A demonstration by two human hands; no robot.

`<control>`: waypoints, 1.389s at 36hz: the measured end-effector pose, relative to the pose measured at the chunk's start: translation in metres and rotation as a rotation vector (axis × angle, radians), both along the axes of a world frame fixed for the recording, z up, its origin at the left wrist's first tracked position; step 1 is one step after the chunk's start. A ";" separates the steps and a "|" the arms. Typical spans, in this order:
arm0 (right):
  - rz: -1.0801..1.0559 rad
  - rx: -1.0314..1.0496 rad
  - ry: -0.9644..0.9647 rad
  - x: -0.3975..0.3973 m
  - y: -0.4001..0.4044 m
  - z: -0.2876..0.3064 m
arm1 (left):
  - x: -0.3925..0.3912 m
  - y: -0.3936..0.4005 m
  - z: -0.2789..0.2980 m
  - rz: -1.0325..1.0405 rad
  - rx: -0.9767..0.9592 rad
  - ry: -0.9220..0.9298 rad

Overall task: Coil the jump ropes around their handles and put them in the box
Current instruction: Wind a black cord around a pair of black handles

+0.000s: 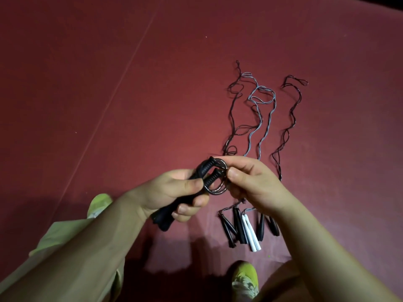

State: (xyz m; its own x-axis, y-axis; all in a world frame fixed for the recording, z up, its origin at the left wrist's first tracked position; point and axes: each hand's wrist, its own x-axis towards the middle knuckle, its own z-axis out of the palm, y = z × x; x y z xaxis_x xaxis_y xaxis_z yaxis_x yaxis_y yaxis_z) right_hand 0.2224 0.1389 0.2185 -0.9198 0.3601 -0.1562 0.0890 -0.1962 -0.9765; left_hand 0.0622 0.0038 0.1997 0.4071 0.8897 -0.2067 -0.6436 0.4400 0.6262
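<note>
- Left hand (174, 192) gripping pair of black ribbed jump-rope handles (185, 192) above dark red floor (109, 83).
- Right hand (253, 184) pinching thin dark cord coil (218, 186) looped round them.
- More ropes with black and white handles (246, 229) lying stretched beyond.

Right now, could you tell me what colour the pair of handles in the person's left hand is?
Black, both of them: the handles gripped in the left hand, shown in the head view.

I see lots of bare red floor (109, 94) on my left. On my right, loose ropes (259, 118) and their handles (246, 229) lie in the way.
</note>
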 end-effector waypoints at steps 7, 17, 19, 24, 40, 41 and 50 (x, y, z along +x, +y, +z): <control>-0.232 0.478 -0.207 -0.003 -0.008 -0.002 | 0.004 0.004 0.003 0.155 -0.109 0.111; -0.443 0.692 -0.416 -0.005 -0.025 -0.016 | 0.019 0.012 0.008 0.254 -0.210 0.425; -0.447 0.705 -0.482 -0.005 -0.030 -0.017 | 0.021 0.013 0.007 0.275 -0.222 0.524; -0.370 0.769 -0.615 -0.010 -0.037 -0.012 | 0.022 0.014 0.002 0.330 -0.302 0.571; 0.177 1.072 -0.479 0.002 -0.020 0.025 | 0.009 0.018 -0.025 0.330 -0.406 0.925; 0.175 1.031 -0.467 0.003 -0.018 0.027 | 0.010 0.018 -0.025 0.297 -0.385 0.932; 0.130 0.568 -0.329 0.018 0.006 0.033 | 0.028 0.010 -0.011 -0.082 -0.190 0.888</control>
State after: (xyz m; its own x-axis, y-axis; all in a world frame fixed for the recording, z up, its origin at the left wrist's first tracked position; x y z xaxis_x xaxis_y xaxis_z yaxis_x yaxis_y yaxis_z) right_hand 0.2400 0.1454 0.2515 -0.8980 0.3584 -0.2553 0.3884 0.3727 -0.8427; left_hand 0.0898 0.0140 0.1889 0.0884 0.7837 -0.6148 0.0784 0.6098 0.7886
